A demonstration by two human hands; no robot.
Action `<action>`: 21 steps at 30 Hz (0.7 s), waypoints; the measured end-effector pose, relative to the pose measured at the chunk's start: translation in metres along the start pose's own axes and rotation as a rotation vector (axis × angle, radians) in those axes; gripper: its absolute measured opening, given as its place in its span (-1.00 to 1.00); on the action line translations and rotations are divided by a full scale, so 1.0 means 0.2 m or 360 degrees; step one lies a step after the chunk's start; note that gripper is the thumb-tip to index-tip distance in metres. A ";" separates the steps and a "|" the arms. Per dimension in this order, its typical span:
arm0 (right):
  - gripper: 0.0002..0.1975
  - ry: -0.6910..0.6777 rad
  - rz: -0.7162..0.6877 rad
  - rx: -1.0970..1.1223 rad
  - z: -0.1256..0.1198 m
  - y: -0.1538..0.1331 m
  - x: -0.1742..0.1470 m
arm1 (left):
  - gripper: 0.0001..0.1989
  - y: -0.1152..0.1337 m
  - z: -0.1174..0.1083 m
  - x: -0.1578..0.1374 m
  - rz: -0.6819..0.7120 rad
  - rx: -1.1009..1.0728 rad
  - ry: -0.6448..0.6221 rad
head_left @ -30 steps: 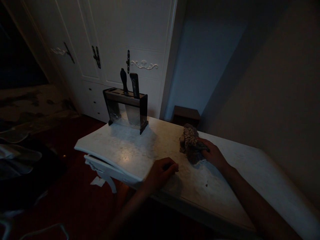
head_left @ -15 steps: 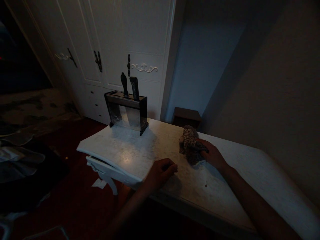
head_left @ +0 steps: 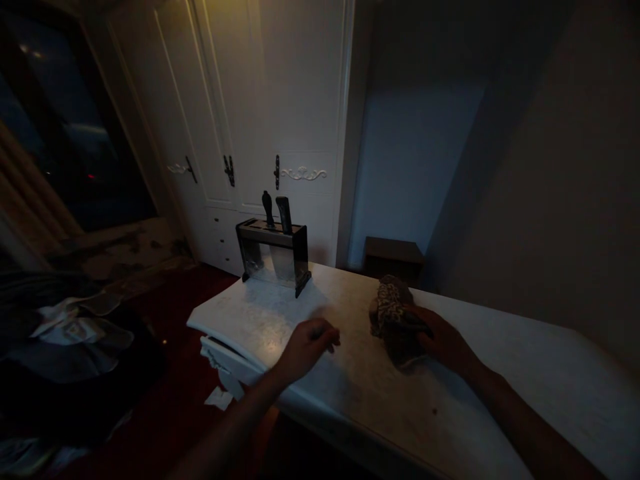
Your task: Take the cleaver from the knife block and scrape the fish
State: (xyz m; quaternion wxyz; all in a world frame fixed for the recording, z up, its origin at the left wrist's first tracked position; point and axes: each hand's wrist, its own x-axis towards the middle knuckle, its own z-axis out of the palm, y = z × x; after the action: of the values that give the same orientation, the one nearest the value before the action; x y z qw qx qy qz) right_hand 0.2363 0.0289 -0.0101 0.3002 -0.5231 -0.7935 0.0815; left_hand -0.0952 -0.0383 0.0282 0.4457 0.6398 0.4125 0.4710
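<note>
In dim light, my right hand (head_left: 443,340) grips a crumpled patterned cloth (head_left: 393,313) that rests on a white marbled table (head_left: 350,387). My left hand (head_left: 307,343) hovers just above the table to the left of the cloth, fingers loosely curled and holding nothing. At the table's far left corner stands a knife block (head_left: 274,257) with clear sides and two dark knife handles (head_left: 277,212) sticking up from its top.
A white wardrobe (head_left: 260,120) with dark handles stands behind the table. A small dark stand (head_left: 393,257) sits by the wall. Clothes and bedding (head_left: 70,333) lie piled at the left on a red floor. A scrap of paper (head_left: 219,398) lies under the table edge.
The view has tilted up and shifted, so the table sits lower and further right in frame. My left hand has lifted slightly and moved toward the knife block. My right hand still holds the cloth.
</note>
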 end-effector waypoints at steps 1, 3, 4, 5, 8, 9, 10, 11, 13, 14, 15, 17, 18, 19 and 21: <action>-0.38 -0.0023 -0.0009 0.0015 0.00 0.00 0.00 | -0.63 0.04 -0.05 0.03 0.0043 -0.0005 0.0105; -0.38 -0.0077 -0.0056 0.0065 0.00 0.00 0.00 | -0.67 0.12 -0.16 0.11 0.0151 0.0009 0.0349; -0.39 -0.0097 -0.0083 0.0093 0.00 0.00 0.00 | -0.69 0.16 -0.22 0.16 0.0223 0.0006 0.0495; -0.39 -0.0108 -0.0107 0.0117 0.00 0.00 0.00 | -0.70 0.19 -0.27 0.21 0.0276 0.0017 0.0646; -0.39 -0.0111 -0.0138 0.0153 0.01 0.00 0.00 | -0.73 0.27 -0.44 0.34 0.0411 0.0131 0.1031; -0.40 -0.0113 -0.0142 0.0150 0.01 0.00 0.00 | -0.73 0.28 -0.50 0.38 0.0436 0.0164 0.1127; -0.40 -0.0120 -0.0147 0.0145 0.02 0.00 0.00 | -0.74 0.30 -0.55 0.42 0.0459 0.0193 0.1204; -0.40 -0.0130 -0.0154 0.0138 0.02 0.00 0.00 | -0.76 0.31 -0.60 0.46 0.0491 0.0226 0.1284; -0.39 -0.0155 -0.0169 0.0118 0.03 0.00 0.00 | -0.81 0.34 -0.68 0.52 0.0575 0.0326 0.1377; -0.39 -0.0166 -0.0173 0.0106 0.04 0.00 0.01 | -0.80 0.35 -0.71 0.55 0.0609 0.0369 0.1393; -0.38 -0.0173 -0.0171 0.0095 0.04 0.00 0.01 | -0.77 0.37 -0.73 0.57 0.0626 0.0419 0.1379; -0.37 -0.0177 -0.0159 0.0076 0.06 0.01 0.01 | -0.69 0.41 -0.76 0.62 0.0600 0.0502 0.1306; -0.37 -0.0174 -0.0154 0.0073 0.06 0.01 0.01 | -0.66 0.43 -0.77 0.64 0.0565 0.0545 0.1263; -0.37 -0.0171 -0.0152 0.0075 0.07 0.01 0.01 | -0.64 0.44 -0.77 0.67 0.0526 0.0590 0.1226; -0.36 -0.0157 -0.0151 0.0088 0.07 0.01 0.01 | -0.62 0.45 -0.77 0.71 0.0447 0.0705 0.1166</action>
State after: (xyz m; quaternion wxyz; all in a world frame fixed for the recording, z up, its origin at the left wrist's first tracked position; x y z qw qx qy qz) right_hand 0.2290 0.0346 -0.0214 0.2786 -0.4718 -0.8286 0.1149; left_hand -0.2044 0.1010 0.1734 0.0545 0.5606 0.5431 0.6227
